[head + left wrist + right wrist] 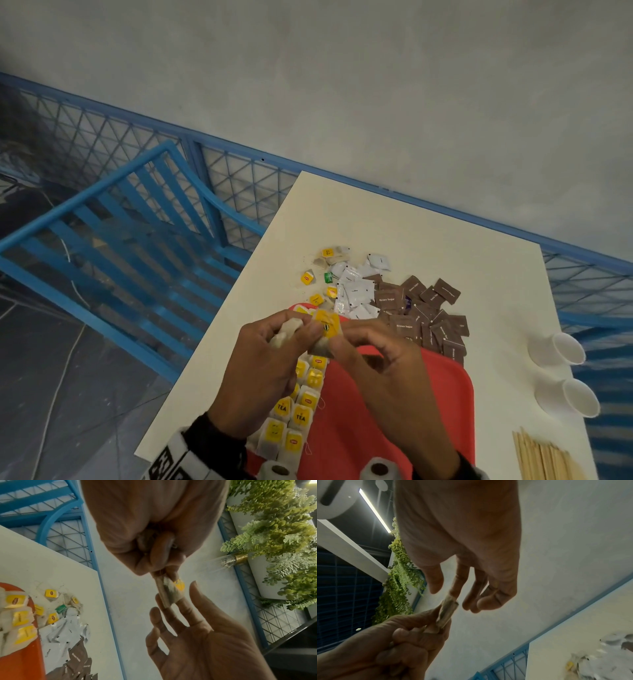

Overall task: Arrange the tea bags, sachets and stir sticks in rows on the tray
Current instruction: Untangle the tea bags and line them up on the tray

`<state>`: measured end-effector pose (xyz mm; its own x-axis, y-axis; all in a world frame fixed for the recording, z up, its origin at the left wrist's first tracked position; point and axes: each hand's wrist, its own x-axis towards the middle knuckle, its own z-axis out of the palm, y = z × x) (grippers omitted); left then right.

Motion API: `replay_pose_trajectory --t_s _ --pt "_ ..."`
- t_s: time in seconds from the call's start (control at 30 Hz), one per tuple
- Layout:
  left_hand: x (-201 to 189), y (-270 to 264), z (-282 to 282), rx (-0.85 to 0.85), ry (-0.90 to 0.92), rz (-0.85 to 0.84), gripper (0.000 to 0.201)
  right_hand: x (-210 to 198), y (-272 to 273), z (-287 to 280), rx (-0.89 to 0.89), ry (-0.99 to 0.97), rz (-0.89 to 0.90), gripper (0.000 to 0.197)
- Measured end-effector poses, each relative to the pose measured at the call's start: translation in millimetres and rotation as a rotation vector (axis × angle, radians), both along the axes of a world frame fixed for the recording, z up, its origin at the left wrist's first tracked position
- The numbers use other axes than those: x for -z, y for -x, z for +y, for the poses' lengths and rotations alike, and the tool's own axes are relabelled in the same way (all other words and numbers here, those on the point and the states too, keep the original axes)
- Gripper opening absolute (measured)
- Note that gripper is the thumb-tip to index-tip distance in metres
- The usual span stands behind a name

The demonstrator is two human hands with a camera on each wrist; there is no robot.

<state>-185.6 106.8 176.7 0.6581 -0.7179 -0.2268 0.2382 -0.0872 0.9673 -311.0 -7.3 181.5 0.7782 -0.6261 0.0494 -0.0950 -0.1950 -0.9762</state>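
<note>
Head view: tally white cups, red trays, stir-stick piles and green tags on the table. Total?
White cups: 2
Red tray: 1
Stir-stick pile: 1
Green tag: 1
Total: 5

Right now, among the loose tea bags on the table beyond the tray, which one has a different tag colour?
The green-tagged tea bag, lying between the yellow-tagged tea bags and the white sachets. Every other loose tag there is yellow.
</note>
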Motion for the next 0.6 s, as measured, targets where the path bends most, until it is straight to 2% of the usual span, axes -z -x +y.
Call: replay_pose_trajectory --t_s 0.1,0.17,0.33,0.47,0.6 --pt "6.8 -2.8 6.3 0.013 -0.02 0.018 0.027 11.6 0.2 8.9 0.091 -0.077 0.007 0.029" --pt "13.4 -4.5 11.7 0.037 -0.066 0.018 0.025 19.5 -1.2 16.3 0.06 -0.091 0.032 0.032" --pt "41.7 -15.1 34.8 0.035 -0.259 -0.02 0.015 44.5 -12.9 21.5 0.022 -0.231 0.166 0.005" --pt "61.2 -36.5 60.6 -0.015 -0.382 -0.096 0.023 100.5 -30.3 -1.7 0.144 -0.314 0.371 0.017" --pt "73.4 -54.7 76.7 -0.005 -0.423 -0.106 0.022 159.7 -56.0 -18.8 0.253 -0.435 0.473 0.023"
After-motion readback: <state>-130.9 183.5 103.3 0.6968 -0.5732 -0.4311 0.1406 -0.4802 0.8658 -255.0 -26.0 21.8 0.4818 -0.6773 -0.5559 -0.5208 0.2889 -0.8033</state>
